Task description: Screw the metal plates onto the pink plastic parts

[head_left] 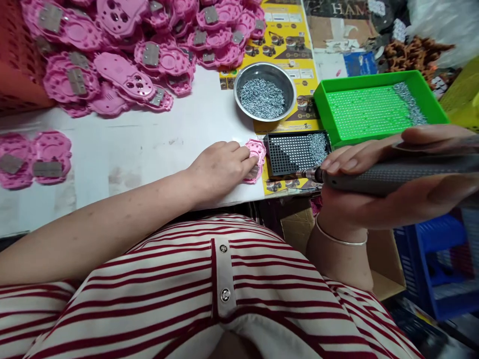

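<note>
My left hand (pixel 224 169) rests on the white table top, its fingers closed on a pink plastic part (pixel 256 153) with a grey metal plate. Wrapped round a dark grey electric screwdriver (pixel 389 174), my right hand (pixel 359 189) is at the right. The screwdriver's tip points left, over the front edge of a small black perforated tray (pixel 284 154) with small screws at its right end. Behind that tray stands a metal bowl (pixel 239 102) of small screws. Two pink parts (pixel 52 149) lie joined or side by side at the far left.
A large pile of pink parts (pixel 127 75) covers the back left, beside a red basket (pixel 22 65). At the right is a green tray (pixel 325 114) with screws. Brown pieces (pixel 407 55) lie behind it. A blue crate (pixel 430 279) stands below the table.
</note>
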`<state>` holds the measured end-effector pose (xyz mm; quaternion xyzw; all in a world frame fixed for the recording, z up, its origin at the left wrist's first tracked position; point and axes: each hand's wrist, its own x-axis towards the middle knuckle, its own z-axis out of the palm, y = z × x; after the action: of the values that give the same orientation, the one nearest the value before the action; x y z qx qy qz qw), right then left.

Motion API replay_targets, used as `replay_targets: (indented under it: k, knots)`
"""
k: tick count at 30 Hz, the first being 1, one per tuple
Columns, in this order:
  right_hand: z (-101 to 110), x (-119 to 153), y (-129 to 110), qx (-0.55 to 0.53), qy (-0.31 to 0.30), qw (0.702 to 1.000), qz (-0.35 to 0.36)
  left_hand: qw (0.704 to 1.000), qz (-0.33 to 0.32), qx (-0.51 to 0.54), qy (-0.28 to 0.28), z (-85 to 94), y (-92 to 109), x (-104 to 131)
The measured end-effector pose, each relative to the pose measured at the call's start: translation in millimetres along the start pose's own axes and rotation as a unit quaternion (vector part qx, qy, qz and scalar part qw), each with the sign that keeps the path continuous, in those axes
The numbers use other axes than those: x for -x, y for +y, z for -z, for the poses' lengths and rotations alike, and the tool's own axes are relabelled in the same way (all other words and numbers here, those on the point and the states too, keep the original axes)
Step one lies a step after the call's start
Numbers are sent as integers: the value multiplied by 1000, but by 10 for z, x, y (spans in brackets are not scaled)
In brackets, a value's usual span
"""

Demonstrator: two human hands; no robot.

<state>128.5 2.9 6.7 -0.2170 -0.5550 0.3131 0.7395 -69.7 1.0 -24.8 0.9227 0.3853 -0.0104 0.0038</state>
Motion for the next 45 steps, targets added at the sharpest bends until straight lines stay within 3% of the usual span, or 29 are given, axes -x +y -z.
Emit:
replay_targets:
  k: [4,7,16,23,29,35,41,45]
  knots:
    - [60,-62,50,34,32,999,18,999,-4,-8,35,-81,42,35]
    - [144,-80,132,46,14,998,43,998,-5,-34,52,-126,72,47]
    - [185,-65,325,58,7,997,55,1000,-2,5,28,-29,54,27]
    - [185,-74,425,69,32,996,46,999,-1,-9,35,-62,43,32]
    - [177,-60,399,114,21,993,7,1000,12,17,22,-60,37,10]
    - [132,-72,288,130,29,991,17,998,27,45,20,-54,37,0]
    - [14,-72,-3,62,7,997,-40,993,52,88,51,-71,33,4]
    - [-68,-31,21,9,-1,1000,-26,988,67,115,78,-114,15,13]
